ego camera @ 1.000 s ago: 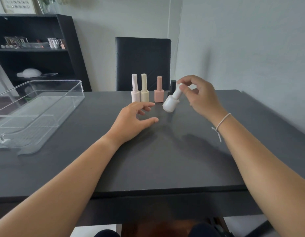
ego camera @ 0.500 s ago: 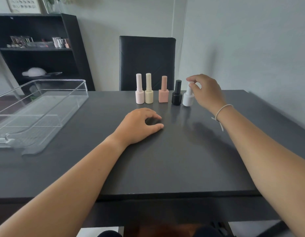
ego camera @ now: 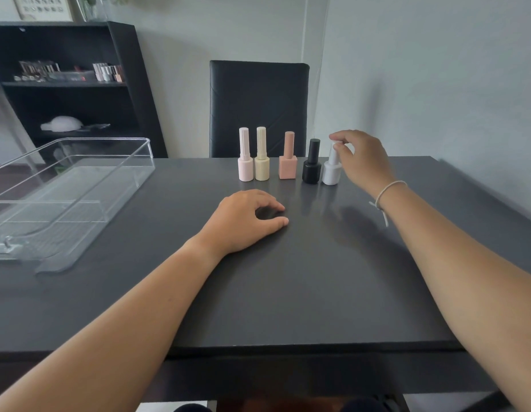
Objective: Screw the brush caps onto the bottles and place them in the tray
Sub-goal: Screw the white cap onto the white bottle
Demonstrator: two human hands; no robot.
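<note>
Several capped nail polish bottles stand in a row at the far side of the dark table: a pale pink one point(ego camera: 245, 162), a cream one point(ego camera: 262, 161), a square peach one point(ego camera: 287, 162), a black one point(ego camera: 312, 165) and a white one point(ego camera: 331, 170). My right hand point(ego camera: 361, 157) pinches the cap of the white bottle, which stands upright on the table at the row's right end. My left hand point(ego camera: 246, 220) rests on the table in front of the row, fingers loosely curled, holding nothing. A clear plastic tray point(ego camera: 80, 185) sits at the left with nothing in it.
A black chair point(ego camera: 258, 105) stands behind the table, directly beyond the bottles. A black shelf unit point(ego camera: 68, 84) with small items is at the back left. The table's near edge point(ego camera: 288, 349) runs across the lower part of the view.
My right hand carried the tilted white bottle from above the table's middle to the right end of the row and stood it upright. My left hand lowered onto the table.
</note>
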